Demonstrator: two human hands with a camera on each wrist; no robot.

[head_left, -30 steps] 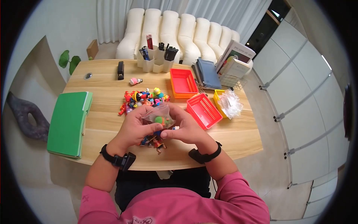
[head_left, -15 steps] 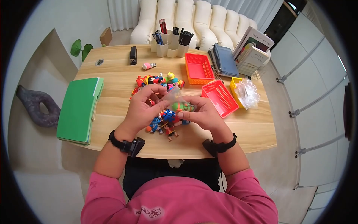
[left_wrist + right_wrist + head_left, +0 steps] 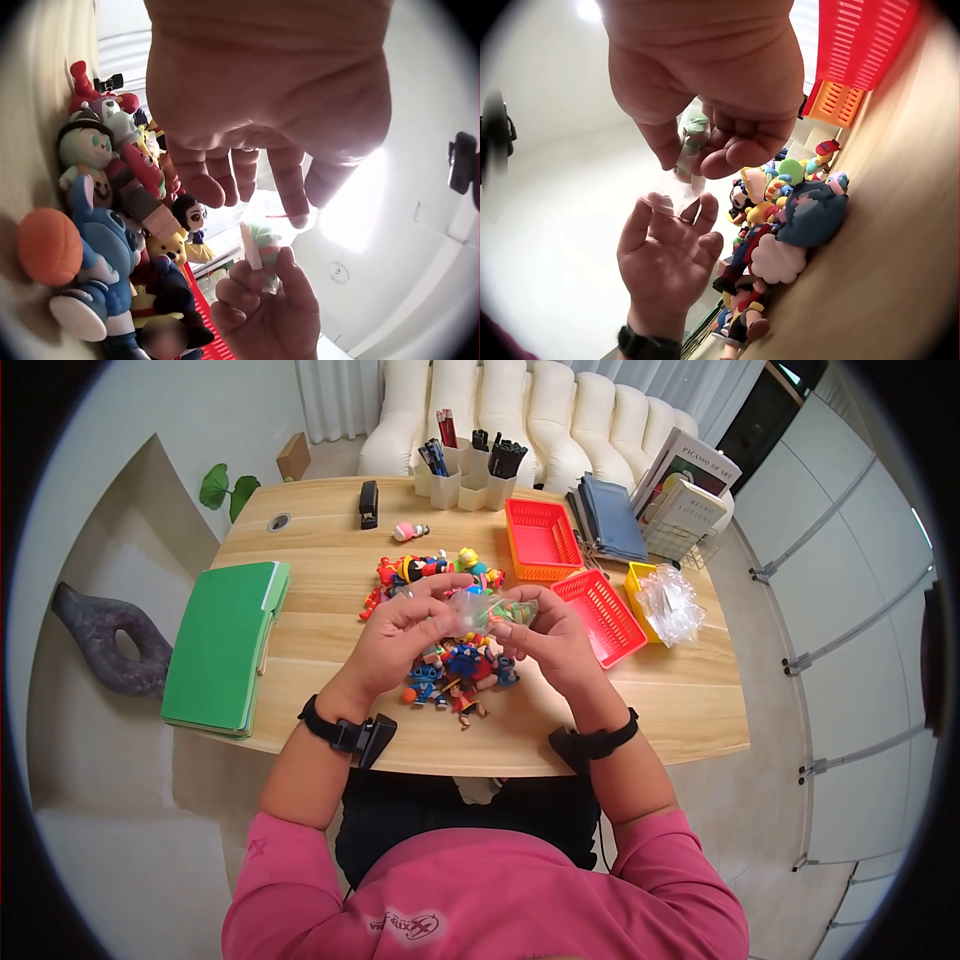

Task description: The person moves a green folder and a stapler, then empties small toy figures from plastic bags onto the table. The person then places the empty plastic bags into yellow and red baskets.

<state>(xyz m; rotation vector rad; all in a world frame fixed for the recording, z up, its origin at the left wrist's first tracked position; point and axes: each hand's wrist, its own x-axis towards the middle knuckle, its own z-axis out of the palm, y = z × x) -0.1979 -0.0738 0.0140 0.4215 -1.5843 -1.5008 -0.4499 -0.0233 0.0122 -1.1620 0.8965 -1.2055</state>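
Between my two hands, above a pile of toy figures, is a small clear plastic bag (image 3: 468, 614) with a green and orange toy figure (image 3: 512, 611) inside. My right hand (image 3: 557, 647) pinches the bag around the figure, thumb toward me. At the bag's other end, my left hand (image 3: 398, 643) pinches the plastic between thumb and fingers; the right wrist view shows this left hand (image 3: 664, 259) from the palm side. Below lie the figures, among them a blue one (image 3: 109, 244) beside an orange ball (image 3: 49, 246).
Right of the pile stand a red basket (image 3: 628, 644), another red basket over an orange one (image 3: 545, 572), and a yellow basket (image 3: 637, 576) with clear bags (image 3: 670, 605). A pink figure (image 3: 408, 532), stapler (image 3: 369, 505), pen holders (image 3: 470, 493) and green folder (image 3: 222, 650) lie farther off.
The bag has turned sideways, its figure end now toward the right hand. My left hand has shifted from beside the figure to the bag's other end. The head view has also shifted.
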